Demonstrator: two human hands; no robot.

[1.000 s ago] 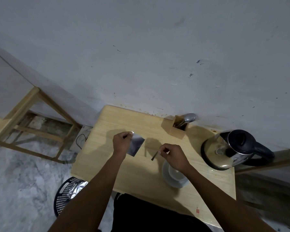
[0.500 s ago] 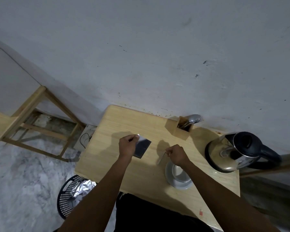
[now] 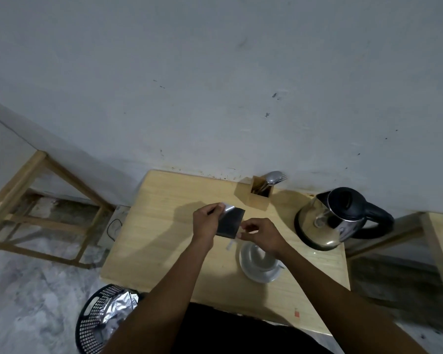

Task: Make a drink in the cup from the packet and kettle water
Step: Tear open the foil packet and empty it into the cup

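My left hand [image 3: 205,223] holds a dark, shiny packet [image 3: 230,223] upright by its left edge above the wooden table [image 3: 164,241]. My right hand [image 3: 262,235] is at the packet's lower right corner, fingertips against its edge. A thin pale torn strip [image 3: 230,245] hangs pinched below those fingers. The white cup [image 3: 260,259] stands on a white saucer [image 3: 258,275] just under my right wrist, which hides part of it. The steel kettle [image 3: 327,226] with a black lid and handle sits at the table's right end.
A wooden holder [image 3: 258,198] with spoons and forks stands by the wall. A black mesh basket [image 3: 100,318] with crumpled foil sits on the floor at lower left. Wooden frames stand to the left [image 3: 36,190] and right [image 3: 437,241] of the table.
My right hand moved left from above the cup to the packet's right edge, carrying the strip. The left hand with the packet shifted slightly right. The view came closer.
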